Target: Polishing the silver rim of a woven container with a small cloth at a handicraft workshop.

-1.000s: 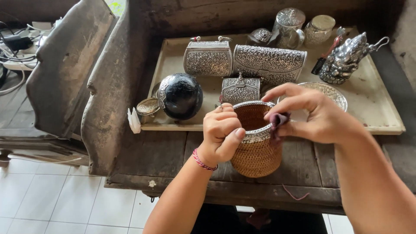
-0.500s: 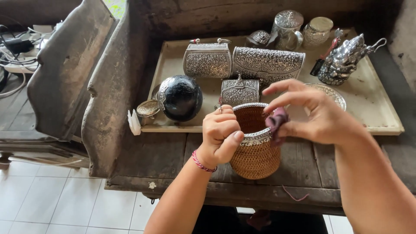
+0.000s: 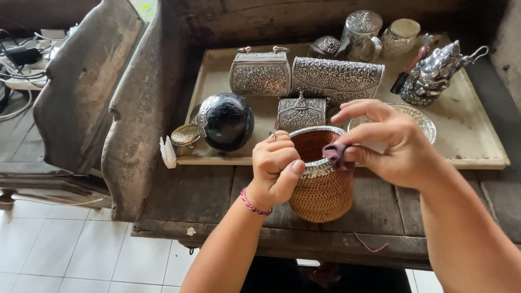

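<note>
Woven basket (image 3: 321,184) sits between both hands, just in front of the tray (image 3: 217,70). Left hand (image 3: 275,168) clamps its rim. Right hand (image 3: 393,144) pinches a cloth (image 3: 337,154) on the rim.

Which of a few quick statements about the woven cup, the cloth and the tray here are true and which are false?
1. The left hand grips the woven cup at its silver rim. True.
2. The right hand presses a dark cloth on the rim. True.
3. The woven cup stands on the tray. False: it is on the wooden table.
4. The black ball lies inside the cup. False: it sits on the tray.
</note>
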